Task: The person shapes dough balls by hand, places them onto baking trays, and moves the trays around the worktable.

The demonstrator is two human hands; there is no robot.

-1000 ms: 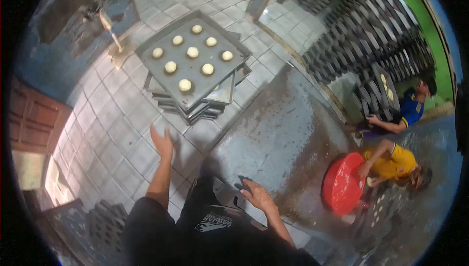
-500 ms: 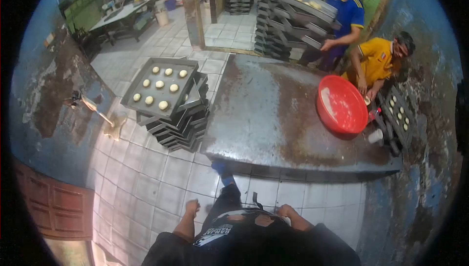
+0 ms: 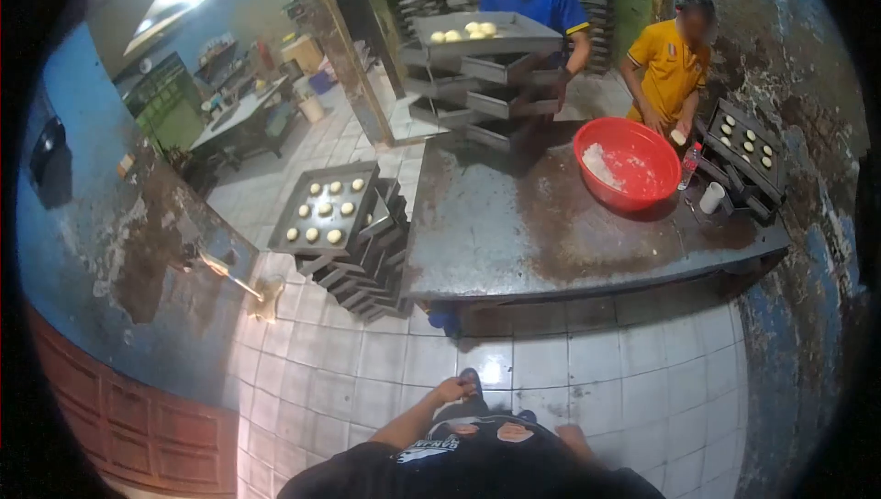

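Note:
My left hand (image 3: pixel 451 391) hangs in front of my dark shirt, above the tiled floor. Its fingers are curled in and nothing shows in them. Low at my other side, my right hand (image 3: pixel 573 435) is smeared by motion, so its fingers cannot be made out. Neither hand touches the metal table (image 3: pixel 477 256) in front of me. To the left of the table, a stack of metal trays carries a top tray (image 3: pixel 302 208) of round dough balls (image 3: pixel 325 209), out of reach of both hands.
A person in blue (image 3: pixel 548 5) holds stacked trays (image 3: pixel 514 66) at the table's far side. Someone in yellow (image 3: pixel 668 68) handles dough behind a red basin (image 3: pixel 613 198). A bottle (image 3: pixel 689 167), a white cup (image 3: pixel 712 197) and a tray of dough (image 3: pixel 748 144) stand right.
The person in blue has brought the stacked trays from the doorway to the table. My view has tilted up and shifted. My left hand has swung inward, closer to my body's middle.

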